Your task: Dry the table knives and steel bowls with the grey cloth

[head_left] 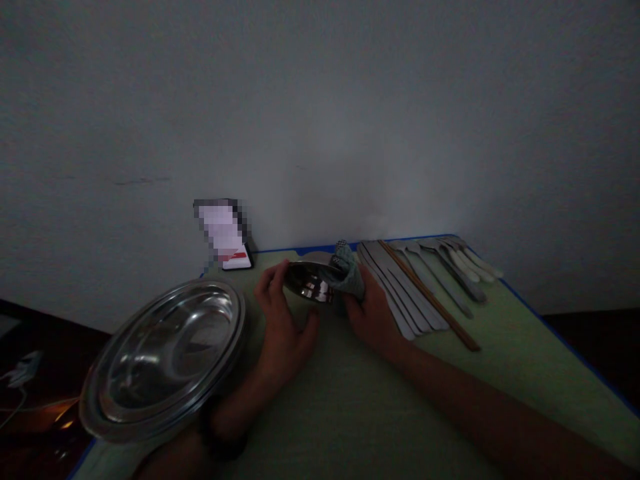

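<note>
My left hand (280, 327) grips the near rim of a small shiny steel bowl (310, 281), held tilted just above the table. My right hand (373, 317) holds a grey-green cloth (350, 272) pressed against the bowl's right side. Both hands are closed around what they hold, in the middle of a table with a pale green cover (350, 400).
A stack of large steel plates (167, 353) lies at the left, over the table's edge. Several flat steel utensils and spoons (420, 287) lie in a row at the right. A small card (227, 237) leans against the wall behind. The scene is dim.
</note>
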Tool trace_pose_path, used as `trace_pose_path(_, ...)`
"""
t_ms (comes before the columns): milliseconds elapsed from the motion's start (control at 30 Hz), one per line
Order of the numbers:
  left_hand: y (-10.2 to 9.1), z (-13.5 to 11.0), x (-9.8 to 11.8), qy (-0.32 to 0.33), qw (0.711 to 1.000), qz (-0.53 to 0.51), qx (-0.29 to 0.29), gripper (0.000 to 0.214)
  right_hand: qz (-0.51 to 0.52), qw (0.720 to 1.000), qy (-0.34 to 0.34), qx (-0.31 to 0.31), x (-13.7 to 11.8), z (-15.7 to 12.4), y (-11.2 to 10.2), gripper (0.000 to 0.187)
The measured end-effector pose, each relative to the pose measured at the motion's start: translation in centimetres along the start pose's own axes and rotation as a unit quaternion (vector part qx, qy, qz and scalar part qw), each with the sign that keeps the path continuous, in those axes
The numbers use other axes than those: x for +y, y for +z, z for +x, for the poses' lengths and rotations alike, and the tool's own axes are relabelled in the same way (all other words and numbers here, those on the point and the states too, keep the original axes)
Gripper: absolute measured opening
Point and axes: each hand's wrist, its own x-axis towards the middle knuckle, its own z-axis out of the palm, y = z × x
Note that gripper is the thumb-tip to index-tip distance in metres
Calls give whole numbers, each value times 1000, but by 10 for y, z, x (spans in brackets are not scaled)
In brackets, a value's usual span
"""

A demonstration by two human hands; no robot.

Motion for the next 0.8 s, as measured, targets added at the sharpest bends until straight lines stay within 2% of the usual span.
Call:
trace_pose_path(267,3,-5,-1,-31,998,-52,9,76,3,1000,3,14,-1,-1,0,49)
trace_pose_path(433,5,-5,-2,-53,992,-117,3,72,-6,1000,17,17,-2,-1,0,43)
trace_pose_path(633,9,-3,-8,-153,955,-253,-6,63,-9,999,38,12,2,1,3,41)
trace_pose_path(800,11,-5,-9,-192,933,-304,-24,61,-14,999,48,9,3,1,4,37)
